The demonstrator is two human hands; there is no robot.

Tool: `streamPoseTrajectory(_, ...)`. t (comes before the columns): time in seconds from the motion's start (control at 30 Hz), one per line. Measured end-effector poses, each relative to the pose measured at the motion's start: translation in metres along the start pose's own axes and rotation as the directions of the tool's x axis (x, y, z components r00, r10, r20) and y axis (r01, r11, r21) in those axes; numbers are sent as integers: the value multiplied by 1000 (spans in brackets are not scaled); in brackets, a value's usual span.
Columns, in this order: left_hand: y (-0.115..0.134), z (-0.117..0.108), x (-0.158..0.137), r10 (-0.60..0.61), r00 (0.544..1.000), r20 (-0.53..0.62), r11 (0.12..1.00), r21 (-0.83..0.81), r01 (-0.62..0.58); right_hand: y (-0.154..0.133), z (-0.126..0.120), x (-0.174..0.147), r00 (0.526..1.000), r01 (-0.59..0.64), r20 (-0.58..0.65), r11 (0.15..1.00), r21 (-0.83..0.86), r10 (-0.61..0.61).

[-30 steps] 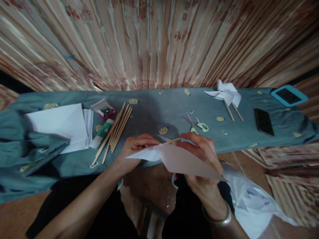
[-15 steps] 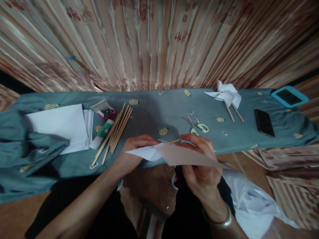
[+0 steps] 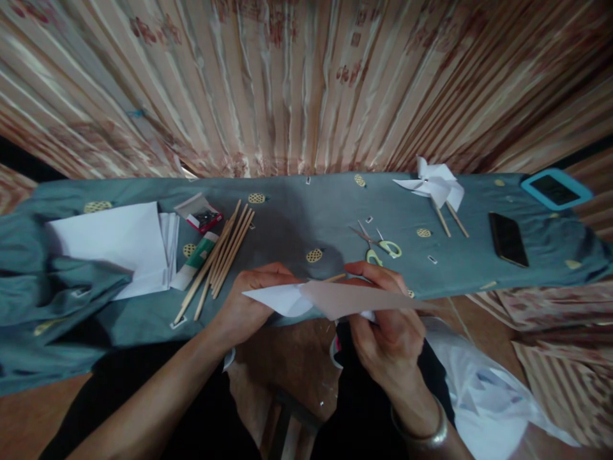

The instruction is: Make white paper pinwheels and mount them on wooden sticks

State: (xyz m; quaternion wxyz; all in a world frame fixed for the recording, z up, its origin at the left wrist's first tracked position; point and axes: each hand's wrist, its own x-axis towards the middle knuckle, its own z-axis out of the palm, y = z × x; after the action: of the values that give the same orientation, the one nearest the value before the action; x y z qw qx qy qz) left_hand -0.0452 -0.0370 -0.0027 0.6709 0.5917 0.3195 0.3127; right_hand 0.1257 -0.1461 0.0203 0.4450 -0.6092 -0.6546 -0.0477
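Between my hands, over the table's near edge, is a white paper pinwheel (image 3: 345, 300) with folded, pointed blades. My left hand (image 3: 253, 300) is closed on its left side, the fingertips hidden behind the paper. My right hand (image 3: 390, 326) is closed at its right side, thumb and fingers curled around the back of the paper. The tip of a wooden stick (image 3: 335, 278) shows just behind the pinwheel, near my right fingers. How the stick joins the paper is hidden. Beyond my right hand lie open scissors (image 3: 376, 246) with light green handles.
On the green tablecloth (image 3: 287, 223), left, are stacked white paper (image 3: 115, 246), a small open box (image 3: 201, 214), a glue stick (image 3: 195, 260) and several wooden sticks (image 3: 223, 255). Right are finished pinwheels (image 3: 435, 182), a phone (image 3: 508, 239) and a blue-framed device (image 3: 555, 189). A plastic bag (image 3: 488, 390) sits below.
The pinwheel's right blade has tipped slightly flatter, and my right hand has shifted a little. My left hand stays on the paper. The things on the table have not moved.
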Motion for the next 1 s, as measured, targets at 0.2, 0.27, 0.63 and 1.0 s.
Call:
streamPoseTrajectory(0.2, 1, 4, -2, 9, 1000, -16, 999, 35, -8, 0, 2, 4, 985, -168, 65, 982, 83, 162)
streamPoseTrajectory(0.27, 0, 3, -2, 25, 1000, -7, 998, 64, -25, 1, 2, 4, 978, -198, 84, 974, 108, 190)
streamPoseTrajectory(0.63, -8, 6, -4, 99, 995, -30, 979, 179, -92, 15, 13, 4, 909, -417, 143, 855, 307, 392)
streamPoseTrajectory(1.0, -17, 26, -24, -29, 977, -213, 997, 60, 43, 27, 15, 8, 770, -637, 381, 657, 404, 513)
